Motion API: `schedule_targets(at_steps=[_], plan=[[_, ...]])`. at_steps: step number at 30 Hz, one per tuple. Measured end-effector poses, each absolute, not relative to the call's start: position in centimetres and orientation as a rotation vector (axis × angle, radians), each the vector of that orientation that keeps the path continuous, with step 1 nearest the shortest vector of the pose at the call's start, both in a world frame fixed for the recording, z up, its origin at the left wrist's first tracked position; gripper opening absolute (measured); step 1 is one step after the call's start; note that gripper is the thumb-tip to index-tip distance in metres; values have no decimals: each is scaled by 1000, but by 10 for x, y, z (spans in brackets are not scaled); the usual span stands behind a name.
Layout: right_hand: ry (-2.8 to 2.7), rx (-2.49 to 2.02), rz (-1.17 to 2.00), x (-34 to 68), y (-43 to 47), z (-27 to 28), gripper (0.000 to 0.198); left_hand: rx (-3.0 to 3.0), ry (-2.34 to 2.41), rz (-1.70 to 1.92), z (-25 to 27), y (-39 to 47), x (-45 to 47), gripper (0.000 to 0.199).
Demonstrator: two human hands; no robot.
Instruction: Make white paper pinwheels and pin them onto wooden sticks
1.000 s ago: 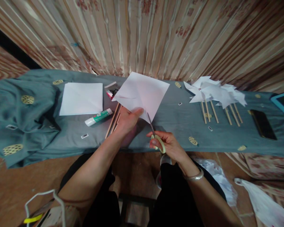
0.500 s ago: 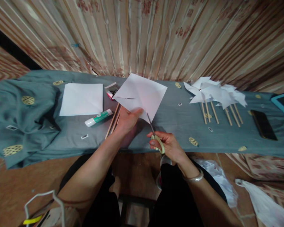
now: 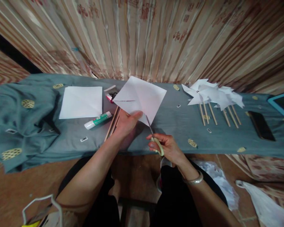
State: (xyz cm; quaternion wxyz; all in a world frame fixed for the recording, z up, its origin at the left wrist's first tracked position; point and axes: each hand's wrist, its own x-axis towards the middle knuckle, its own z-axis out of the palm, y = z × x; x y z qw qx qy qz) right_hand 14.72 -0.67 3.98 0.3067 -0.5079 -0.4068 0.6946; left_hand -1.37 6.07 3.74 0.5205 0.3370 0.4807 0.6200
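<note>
My left hand (image 3: 129, 124) grips a white square sheet of paper (image 3: 148, 93) near its lower edge, thumb on top and the other fingers hidden underneath. A slit runs inward from the sheet's left corner. In my right hand (image 3: 167, 146) is a pair of scissors (image 3: 158, 145) with pale yellow-green handles. Their blades meet the paper's bottom corner. Below and left of the sheet lie several thin wooden sticks (image 3: 112, 123), partly covered by my left hand. Close by are a green and white glue stick (image 3: 98, 120) and a small open box (image 3: 110, 96) with dark bits inside.
A stack of white paper (image 3: 81, 102) lies on the left of the cloth-covered table (image 3: 68, 138). Several paper pinwheels (image 3: 207, 91) on sticks rest to the right, beside a dark phone (image 3: 261, 125) and a blue-framed device (image 3: 282, 104). A curtain (image 3: 142, 41) hangs behind.
The view has shifted slightly, so the table sits a little lower in the picture. Both hands keep their grip, and the scissors stay at the paper's bottom corner.
</note>
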Motion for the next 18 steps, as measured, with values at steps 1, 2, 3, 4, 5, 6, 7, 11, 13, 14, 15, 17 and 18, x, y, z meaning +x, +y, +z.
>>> schedule_targets(at_steps=[1, 2, 3, 4, 5, 6, 7, 11, 13, 14, 15, 17, 18], plan=[[-1075, -1349, 1833, 147, -7, 40, 45, 812, 1125, 1480, 36, 60, -13, 43], [-1074, -1353, 1826, 147, -6, 41, 46, 811, 1091, 1472, 35, 59, -12, 42], [-1073, -1355, 1819, 147, -6, 42, 47, 803, 1053, 1467, 35, 58, -10, 41], [-1072, -1355, 1813, 147, -6, 42, 48, 789, 1017, 1464, 34, 57, -8, 39], [-1069, -1353, 1807, 147, -6, 43, 48, 773, 990, 1461, 34, 56, -7, 37], [-1068, -1349, 1802, 148, -6, 43, 48, 758, 973, 1459, 34, 55, -6, 34], [-1067, -1346, 1799, 148, -6, 43, 47, 744, 964, 1464, 34, 54, -5, 32], [-1068, -1345, 1800, 148, -6, 43, 46, 749, 987, 1460, 33, 55, -5, 33], [-1064, -1346, 1796, 149, -6, 42, 46, 763, 998, 1450, 33, 56, -6, 34], [-1062, -1347, 1795, 149, -6, 42, 46, 765, 1001, 1450, 33, 57, -7, 34], [-1061, -1349, 1796, 149, -6, 42, 46, 766, 1003, 1450, 32, 57, -7, 34], [-1067, -1356, 1798, 149, -6, 41, 46, 767, 1012, 1452, 32, 57, -7, 33], [-1073, -1359, 1797, 149, -6, 41, 46, 762, 1017, 1455, 32, 57, -7, 33]])
